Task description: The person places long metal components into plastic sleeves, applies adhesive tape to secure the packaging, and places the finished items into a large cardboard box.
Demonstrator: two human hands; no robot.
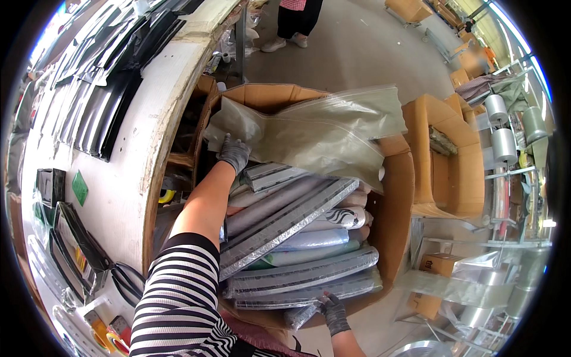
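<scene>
A large cardboard box (395, 226) in front of me holds several long rolls and flat bundles wrapped in clear plastic. An olive, see-through plastic sheet (321, 131) lies crumpled over the box's far part. My left hand (234, 154), in a grey glove, reaches to the sheet's near left edge with its fingers closed on it. Down at the box's near edge, my right hand (335, 314), gloved with bare fingertips, has its fingers bent against a grey plastic-wrapped bundle (309, 291). A white roll with a black pattern (338, 218) lies among the others.
On my left stands a white worktable (134, 160) with stacked black bags (101, 107), scissors (126, 282) and tape rolls. An open cardboard box (440, 172) sits right of mine. Farther right is a metal rack (505, 244) holding rolls. Beyond the box stands another person (297, 21).
</scene>
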